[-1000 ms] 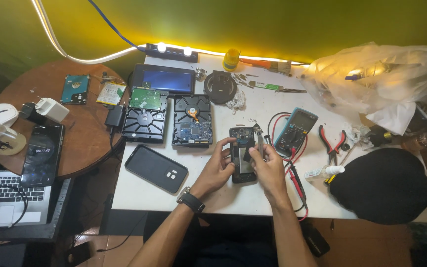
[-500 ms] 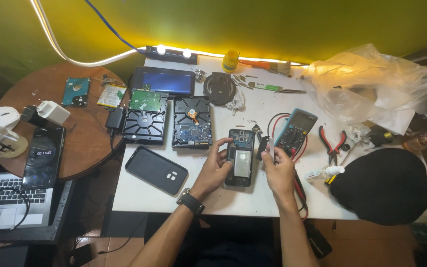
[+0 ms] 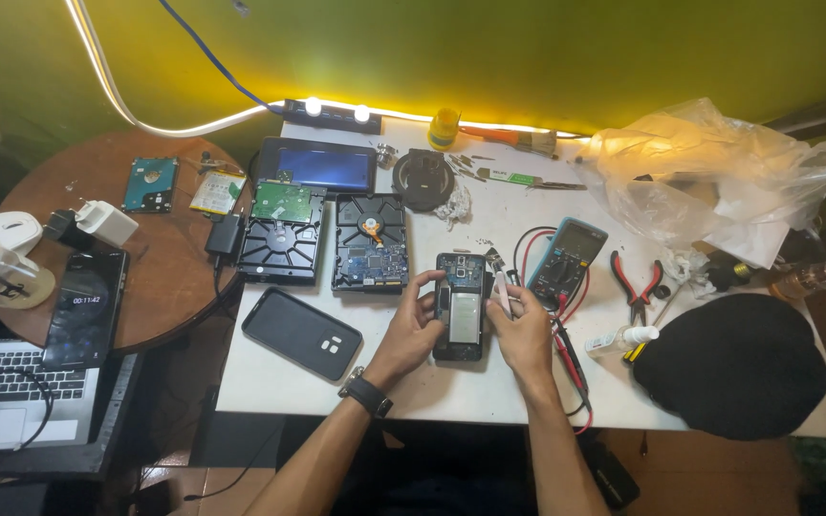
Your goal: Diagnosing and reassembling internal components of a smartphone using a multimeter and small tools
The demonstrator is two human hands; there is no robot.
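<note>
In the head view, the left hand (image 3: 411, 330) is gripping the opened black smartphone (image 3: 460, 306) by its left edge, while the right hand (image 3: 520, 330) is pinching slim metal tweezers (image 3: 501, 283) at its right edge. Bare white tabletop (image 3: 432, 382) is lying open below; the grey multimeter (image 3: 566, 258) is crowding the right.

- Two opened hard drives (image 3: 322, 239) lie side by side on the white worktop (image 3: 279, 387), behind a black phone back cover (image 3: 301, 333).
- A multimeter (image 3: 566, 260) with red and black leads sits near red-handled pliers (image 3: 636, 285).
- A crumpled clear plastic bag (image 3: 709, 172) fills the far right corner.
- A laptop (image 3: 11, 397) sits below the round brown table (image 3: 169, 277).
</note>
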